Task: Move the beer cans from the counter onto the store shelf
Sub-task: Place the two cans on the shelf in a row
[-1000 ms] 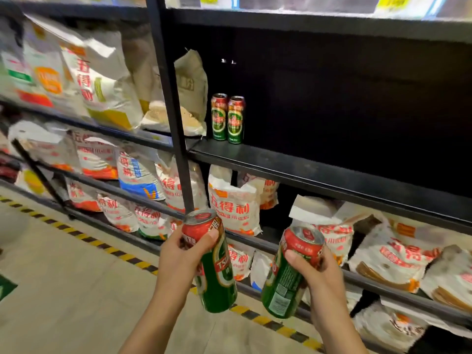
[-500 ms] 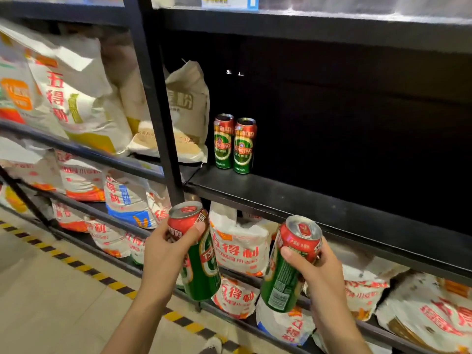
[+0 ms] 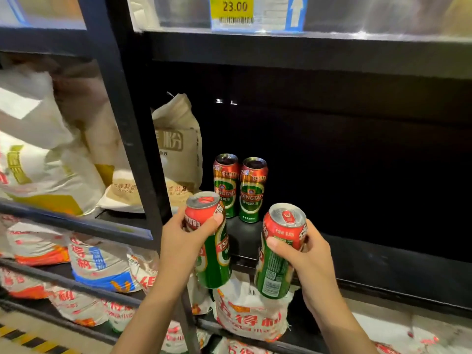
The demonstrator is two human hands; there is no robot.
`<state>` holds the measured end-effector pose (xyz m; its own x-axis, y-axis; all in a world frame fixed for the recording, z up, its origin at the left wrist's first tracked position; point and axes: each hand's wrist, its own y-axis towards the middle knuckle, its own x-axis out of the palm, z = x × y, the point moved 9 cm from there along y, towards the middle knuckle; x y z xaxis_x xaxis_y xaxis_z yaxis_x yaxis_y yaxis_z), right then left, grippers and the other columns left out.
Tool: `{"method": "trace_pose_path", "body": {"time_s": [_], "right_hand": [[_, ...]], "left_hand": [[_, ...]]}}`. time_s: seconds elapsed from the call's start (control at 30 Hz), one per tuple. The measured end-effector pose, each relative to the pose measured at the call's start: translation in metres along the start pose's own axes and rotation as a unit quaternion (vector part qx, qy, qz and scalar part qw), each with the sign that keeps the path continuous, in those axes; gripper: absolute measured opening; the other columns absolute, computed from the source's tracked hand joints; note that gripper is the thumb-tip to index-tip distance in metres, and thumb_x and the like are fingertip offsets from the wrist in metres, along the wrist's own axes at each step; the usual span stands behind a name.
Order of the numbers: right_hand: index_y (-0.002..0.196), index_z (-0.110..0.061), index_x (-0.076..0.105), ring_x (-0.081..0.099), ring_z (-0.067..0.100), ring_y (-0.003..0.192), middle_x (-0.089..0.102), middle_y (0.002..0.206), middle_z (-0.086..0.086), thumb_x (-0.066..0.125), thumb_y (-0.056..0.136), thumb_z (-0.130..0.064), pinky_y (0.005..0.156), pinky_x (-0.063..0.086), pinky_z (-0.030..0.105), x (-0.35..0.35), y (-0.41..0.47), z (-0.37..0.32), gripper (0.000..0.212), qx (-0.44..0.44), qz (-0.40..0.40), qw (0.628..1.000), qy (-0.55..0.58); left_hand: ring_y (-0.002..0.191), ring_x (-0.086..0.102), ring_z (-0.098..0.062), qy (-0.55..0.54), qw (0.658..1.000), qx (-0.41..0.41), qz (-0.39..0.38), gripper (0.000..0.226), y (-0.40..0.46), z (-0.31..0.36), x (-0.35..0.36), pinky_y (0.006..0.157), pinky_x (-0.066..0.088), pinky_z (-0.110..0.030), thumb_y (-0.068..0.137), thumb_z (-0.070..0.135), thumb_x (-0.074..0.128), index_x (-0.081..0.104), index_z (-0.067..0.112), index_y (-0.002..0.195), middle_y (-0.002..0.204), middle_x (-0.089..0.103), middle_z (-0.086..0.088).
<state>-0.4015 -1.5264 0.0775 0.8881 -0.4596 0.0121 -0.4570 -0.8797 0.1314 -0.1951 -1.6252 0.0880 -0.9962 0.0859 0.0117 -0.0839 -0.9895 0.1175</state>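
Fingers of the left hand (image 3: 182, 241) wrap the upper part of one beer can (image 3: 212, 247), thumb across its red band; fingers of the right hand (image 3: 305, 256) hold a second can (image 3: 278, 254) the same way. Both cans tilt slightly, tops inward, in front of the black shelf (image 3: 383, 256), not yet resting on it. Two shelved cans (image 3: 240, 187) stand upright and touching at the shelf's left end, just beside a tan flour sack (image 3: 178, 149). Gripping high leaves each base free, which probably suits setting it flat on the shelf. Open board lies right of the standing pair, the likely place for the row to grow. A price tag (image 3: 232, 8) hangs above.
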Motion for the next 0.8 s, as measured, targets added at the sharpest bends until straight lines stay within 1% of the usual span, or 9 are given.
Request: {"method": "trace_pose_path", "body": {"time_s": [0.03,0.13,0.23,0.33,0.47,0.6,0.7,0.8], "right_hand": [[0.112,-0.026,0.061,0.067,0.010,0.092,0.070,0.100,-0.006,0.077,0.045,-0.048,0.078,0.054,0.028,0.004,0.009,0.000,0.072,-0.004,0.008,1.000,-0.002],[0.116,-0.026,0.060,0.067,0.009,0.094,0.069,0.103,-0.006,0.080,0.046,-0.047,0.078,0.055,0.028,0.018,0.031,0.001,0.076,-0.013,0.023,1.000,-0.004],[0.119,-0.026,0.058,0.066,0.008,0.096,0.069,0.106,-0.005,0.089,0.053,-0.035,0.078,0.055,0.027,0.029,0.049,0.005,0.073,-0.017,0.024,1.000,0.004],[0.119,-0.028,0.058,0.065,0.008,0.099,0.068,0.108,-0.006,0.089,0.053,-0.038,0.081,0.055,0.028,0.035,0.061,0.010,0.074,-0.018,0.030,0.999,0.000],[0.119,-0.027,0.057,0.065,0.008,0.101,0.068,0.109,-0.005,0.084,0.059,-0.032,0.083,0.054,0.029,0.041,0.072,0.019,0.066,-0.019,0.034,0.999,-0.009],[0.115,-0.026,0.058,0.065,0.008,0.098,0.069,0.106,-0.004,0.080,0.057,-0.029,0.078,0.054,0.022,0.045,0.077,0.024,0.062,-0.020,0.038,0.999,-0.013],[0.111,-0.027,0.059,0.066,0.006,0.095,0.070,0.102,-0.005,0.079,0.056,-0.027,0.073,0.053,0.016,0.044,0.080,0.029,0.059,-0.017,0.043,0.999,-0.013],[0.106,-0.031,0.059,0.066,0.004,0.093,0.070,0.100,-0.007,0.081,0.056,-0.026,0.072,0.052,0.015,0.043,0.083,0.032,0.055,-0.017,0.046,0.999,-0.019]], "left_hand": [[0.078,0.066,0.001,0.002,1.000,0.006,-0.005,0.032,0.009,0.001,0.001,0.063,0.050,-0.014,0.074,0.023,0.075,0.064,0.028,0.103,0.090,0.071,0.008],[0.084,0.066,-0.002,0.019,0.999,0.029,-0.029,0.039,0.033,0.002,0.008,0.070,0.053,-0.018,0.073,0.023,0.076,0.063,0.026,0.109,0.095,0.071,0.008],[0.086,0.066,-0.002,0.016,0.997,0.044,-0.057,0.041,0.050,0.000,0.020,0.067,0.051,-0.012,0.072,0.021,0.077,0.063,0.025,0.109,0.098,0.070,0.007],[0.089,0.065,-0.002,0.007,0.996,0.044,-0.076,0.044,0.062,-0.006,0.029,0.069,0.050,-0.010,0.071,0.022,0.078,0.062,0.025,0.112,0.100,0.069,0.007],[0.090,0.065,-0.001,-0.006,0.995,0.045,-0.090,0.046,0.073,-0.013,0.034,0.070,0.049,-0.010,0.071,0.020,0.078,0.061,0.025,0.114,0.101,0.069,0.008],[0.094,0.064,-0.001,-0.008,0.995,0.039,-0.091,0.049,0.081,-0.023,0.033,0.074,0.050,-0.011,0.070,0.020,0.078,0.060,0.027,0.115,0.104,0.068,0.010],[0.092,0.063,0.001,-0.017,0.996,0.029,-0.081,0.051,0.087,-0.028,0.030,0.074,0.051,-0.010,0.071,0.018,0.077,0.058,0.026,0.117,0.104,0.067,0.011],[0.088,0.064,0.003,-0.032,0.995,0.032,-0.084,0.044,0.092,-0.029,0.031,0.070,0.049,-0.009,0.071,0.015,0.076,0.059,0.029,0.109,0.101,0.067,0.010]]}}
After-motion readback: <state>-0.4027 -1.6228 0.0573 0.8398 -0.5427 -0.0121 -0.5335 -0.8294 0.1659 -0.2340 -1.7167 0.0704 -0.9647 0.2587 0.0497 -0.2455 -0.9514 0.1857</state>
